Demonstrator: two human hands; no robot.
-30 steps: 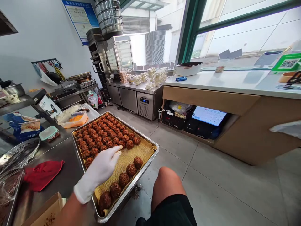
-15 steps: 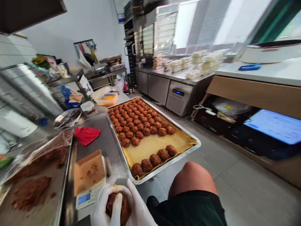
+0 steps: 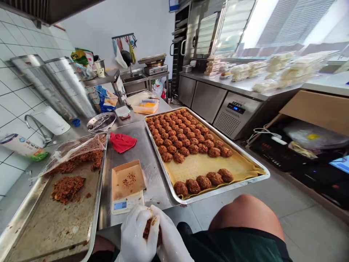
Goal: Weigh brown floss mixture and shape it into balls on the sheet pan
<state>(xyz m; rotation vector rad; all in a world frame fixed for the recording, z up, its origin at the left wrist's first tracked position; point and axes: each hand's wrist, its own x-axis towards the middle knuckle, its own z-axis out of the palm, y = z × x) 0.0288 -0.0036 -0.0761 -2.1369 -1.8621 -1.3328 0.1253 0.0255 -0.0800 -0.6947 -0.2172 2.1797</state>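
Observation:
Both my hands wear white gloves and close around one reddish-brown meatball [image 3: 148, 230] low in the view. My left hand [image 3: 135, 233] wraps it from the left, and my right hand [image 3: 169, 233] presses from the right, hiding much of it. Just beyond them stands a white kitchen scale [image 3: 136, 201] reading 0.0, bearing an open cardboard box [image 3: 119, 178] with crumbs inside. To the right, a lined baking tray [image 3: 191, 165] carries rows of shaped meatballs [image 3: 180, 133], with several more along its near edge. At left, a metal tray [image 3: 60, 225] holds loose minced mixture [image 3: 67, 188].
A red cloth [image 3: 122, 142] lies on the steel table [image 3: 148, 165] between the trays. Plastic film [image 3: 79, 151] partly covers the mixture. Farther back are a tub with orange contents [image 3: 146, 106] and a film-covered bowl [image 3: 101, 122]. My bare knee [image 3: 245, 214] is at lower right.
The view has swung left, so everything sits farther right in the picture. My hands have closed more over the meatball, which shows less than before.

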